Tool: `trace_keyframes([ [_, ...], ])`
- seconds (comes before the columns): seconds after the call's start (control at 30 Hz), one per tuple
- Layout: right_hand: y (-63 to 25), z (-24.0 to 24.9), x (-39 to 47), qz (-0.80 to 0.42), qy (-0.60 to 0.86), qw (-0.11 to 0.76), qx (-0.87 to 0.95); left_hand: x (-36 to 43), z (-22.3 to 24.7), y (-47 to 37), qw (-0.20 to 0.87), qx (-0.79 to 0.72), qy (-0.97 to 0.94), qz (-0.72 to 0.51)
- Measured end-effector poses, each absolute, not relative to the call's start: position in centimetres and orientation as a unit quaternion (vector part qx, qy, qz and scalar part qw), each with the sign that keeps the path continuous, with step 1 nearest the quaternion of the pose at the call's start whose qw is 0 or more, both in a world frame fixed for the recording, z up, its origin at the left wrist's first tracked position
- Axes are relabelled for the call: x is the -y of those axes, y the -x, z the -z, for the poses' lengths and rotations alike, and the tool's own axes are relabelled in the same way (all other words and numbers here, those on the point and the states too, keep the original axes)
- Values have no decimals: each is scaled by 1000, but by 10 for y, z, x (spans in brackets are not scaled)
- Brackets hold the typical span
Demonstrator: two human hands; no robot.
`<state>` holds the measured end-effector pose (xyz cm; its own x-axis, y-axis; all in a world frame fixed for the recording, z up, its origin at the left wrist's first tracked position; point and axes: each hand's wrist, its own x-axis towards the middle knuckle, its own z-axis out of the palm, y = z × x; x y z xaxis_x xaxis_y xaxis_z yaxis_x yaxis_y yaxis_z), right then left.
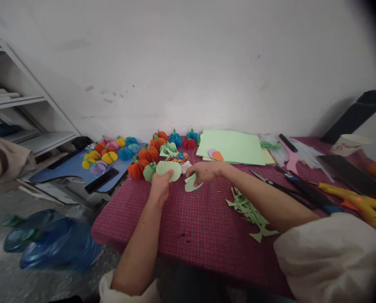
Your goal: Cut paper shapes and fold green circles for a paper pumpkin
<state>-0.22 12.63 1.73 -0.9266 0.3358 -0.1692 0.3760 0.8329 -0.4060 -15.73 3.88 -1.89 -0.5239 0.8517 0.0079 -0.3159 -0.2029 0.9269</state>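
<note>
My left hand (pixel 161 185) is closed on a pale green paper cutout (pixel 169 170) with rounded edges, held over the red checked cloth (pixel 194 219). To its right, my right hand (pixel 203 171) has its fingers bent round another pale green paper piece (pixel 191 184). Close behind my left hand are a green paper pumpkin (pixel 149 171) and orange paper pumpkins (pixel 148 154). A heap of green paper scraps (pixel 249 210) lies beneath and beside my right forearm.
Green paper sheets (pixel 232 145) lie at the back. Scissors (pixel 266 180), a yellow glue gun (pixel 353 200) and a paper cup (pixel 348 145) are at the right. A blue table (pixel 64 168) bears colourful paper pumpkins. Large blue bottles (pixel 58 244) lie on the floor.
</note>
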Motion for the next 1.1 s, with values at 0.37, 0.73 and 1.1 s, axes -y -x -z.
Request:
trace_keyframes([
  [0.37, -10, 11, -117, 226, -192, 4, -955, -39, 17, 157, 400, -483, -258, -735],
  [0.73, 20, -11, -119, 179, -264, 5, -948, -36, 11, 158, 410, -463, -261, -741],
  [1.1, -15, -13, -77, 334, -344, -240, -844, -17, 8, 121, 577, -408, -366, -606],
])
